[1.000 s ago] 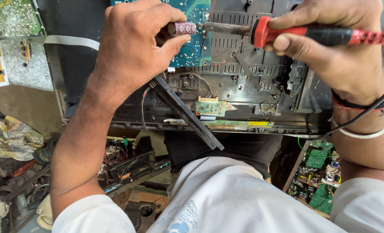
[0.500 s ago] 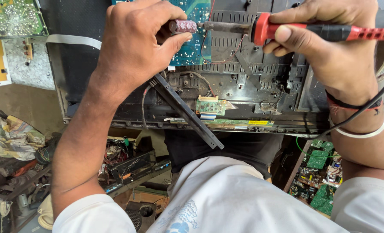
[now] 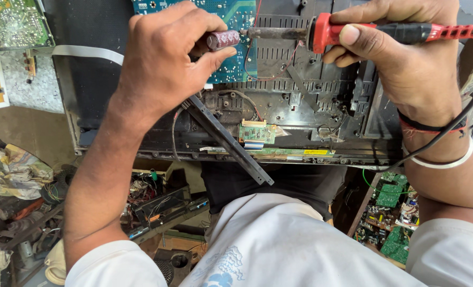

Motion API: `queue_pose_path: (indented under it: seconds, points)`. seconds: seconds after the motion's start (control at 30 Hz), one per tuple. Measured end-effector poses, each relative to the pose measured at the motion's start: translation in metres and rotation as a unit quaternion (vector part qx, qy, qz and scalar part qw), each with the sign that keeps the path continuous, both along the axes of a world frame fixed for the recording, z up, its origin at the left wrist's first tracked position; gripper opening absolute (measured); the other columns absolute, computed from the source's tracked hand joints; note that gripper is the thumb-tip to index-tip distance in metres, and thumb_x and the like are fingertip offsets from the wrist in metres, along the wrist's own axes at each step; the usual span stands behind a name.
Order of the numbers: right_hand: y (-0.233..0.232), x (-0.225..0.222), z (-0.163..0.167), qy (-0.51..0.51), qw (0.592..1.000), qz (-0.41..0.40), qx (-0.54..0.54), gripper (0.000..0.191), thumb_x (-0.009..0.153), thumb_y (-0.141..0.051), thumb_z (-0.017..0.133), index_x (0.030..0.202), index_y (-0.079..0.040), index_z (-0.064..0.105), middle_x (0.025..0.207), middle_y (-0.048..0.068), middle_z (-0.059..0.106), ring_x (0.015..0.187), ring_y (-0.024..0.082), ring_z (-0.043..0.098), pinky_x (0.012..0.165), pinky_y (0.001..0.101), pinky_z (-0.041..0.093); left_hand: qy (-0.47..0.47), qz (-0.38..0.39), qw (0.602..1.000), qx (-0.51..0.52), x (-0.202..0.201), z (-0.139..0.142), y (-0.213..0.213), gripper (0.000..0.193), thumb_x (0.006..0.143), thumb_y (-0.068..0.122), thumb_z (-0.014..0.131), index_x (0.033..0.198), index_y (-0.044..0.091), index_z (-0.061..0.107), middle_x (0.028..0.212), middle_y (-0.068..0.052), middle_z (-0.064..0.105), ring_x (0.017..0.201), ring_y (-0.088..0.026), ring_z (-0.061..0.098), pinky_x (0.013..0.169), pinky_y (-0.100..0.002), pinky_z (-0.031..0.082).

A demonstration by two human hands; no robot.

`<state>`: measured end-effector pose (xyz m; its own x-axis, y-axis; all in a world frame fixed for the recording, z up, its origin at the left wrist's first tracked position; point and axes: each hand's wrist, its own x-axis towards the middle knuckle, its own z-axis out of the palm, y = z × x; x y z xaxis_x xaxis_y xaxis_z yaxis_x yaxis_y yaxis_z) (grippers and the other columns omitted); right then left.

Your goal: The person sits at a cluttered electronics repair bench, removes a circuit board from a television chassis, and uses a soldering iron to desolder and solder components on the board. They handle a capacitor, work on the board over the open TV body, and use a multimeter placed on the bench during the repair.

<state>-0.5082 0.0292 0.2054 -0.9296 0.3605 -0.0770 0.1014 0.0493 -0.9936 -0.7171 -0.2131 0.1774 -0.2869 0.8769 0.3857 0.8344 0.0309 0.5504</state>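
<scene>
Near the top of the view, the left hand (image 3: 162, 64) pinches a maroon capacitor (image 3: 223, 40), its long axis left-right. Just right, the soldering iron (image 3: 353, 33), gripped by the right hand (image 3: 406, 58), meets its end over the blue board (image 3: 236, 48).

Maroon capacitor (image 3: 223, 40), red-and-black soldering iron (image 3: 395, 33), blue circuit board (image 3: 236, 58), black chassis (image 3: 321, 106).

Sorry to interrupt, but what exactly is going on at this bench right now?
A person's left hand pinches a small maroon capacitor, while the right hand holds a red-handled soldering iron with its tip at the capacitor's end. Both hover over a blue circuit board inside an opened black chassis.
</scene>
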Motion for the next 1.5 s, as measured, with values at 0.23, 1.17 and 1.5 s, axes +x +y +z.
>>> queue_pose_path:
  seconds: [0.23,1.17,1.5]
  points:
    - [0.001,-0.001,0.002,0.013,1.0,0.019,0.02,0.015,0.11,-0.004,0.071,0.12,0.006,0.07,0.102,0.016,0.073,0.087,0.019,0.075,0.077,0.0248,0.063,0.004,-0.03,0.999,0.023,-0.006,-0.002,0.0,0.024,0.089,0.007,0.089,0.103,0.001,0.07,0.095,-0.008,0.069,0.082,-0.021,0.07,0.069,-0.033,0.054]
    - [0.0,-0.003,0.018,0.014,0.987,0.077,0.14,0.017,0.105,-0.003,0.076,0.115,0.009,0.071,0.096,0.015,0.073,0.081,0.016,0.071,0.074,0.0227,0.058,-0.007,-0.031,0.999,0.004,-0.01,-0.017,-0.003,0.022,0.095,0.009,0.09,0.108,0.004,0.074,0.094,-0.006,0.072,0.087,-0.018,0.072,0.075,-0.031,0.055]
    - [-0.001,-0.005,0.007,-0.005,1.0,-0.012,-0.022,0.016,0.105,-0.005,0.072,0.116,0.006,0.07,0.103,0.013,0.074,0.086,0.018,0.076,0.078,0.0259,0.065,-0.014,-0.046,0.998,0.039,-0.007,-0.007,-0.003,0.025,0.088,0.002,0.088,0.107,0.001,0.071,0.1,-0.01,0.071,0.088,-0.023,0.072,0.075,-0.034,0.056]
